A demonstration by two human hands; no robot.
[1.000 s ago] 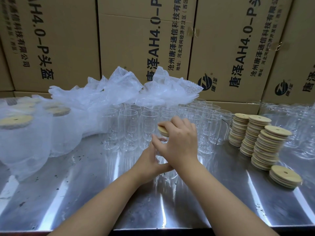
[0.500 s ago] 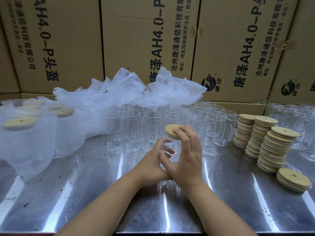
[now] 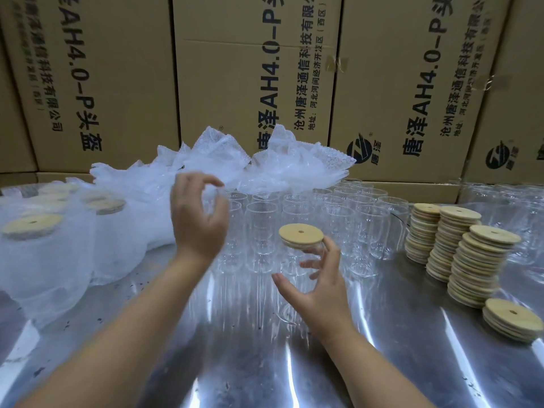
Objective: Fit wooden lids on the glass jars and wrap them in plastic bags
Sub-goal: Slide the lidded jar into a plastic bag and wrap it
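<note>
Two hands over steel table, left hand loosely curled, right hand gripping lidded jar, cardboard boxes behind.

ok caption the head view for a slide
Right hand grips a glass jar capped with a wooden lid; left hand hovers by plastic bags.

The right hand grips a glass jar capped by a wooden lid; the left hand hovers, fingers curled, before the plastic bags.

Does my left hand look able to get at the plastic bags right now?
Probably yes: the left hand hovers, apparently empty, just short of the plastic bags, above the open jars, with nothing between them.
</note>
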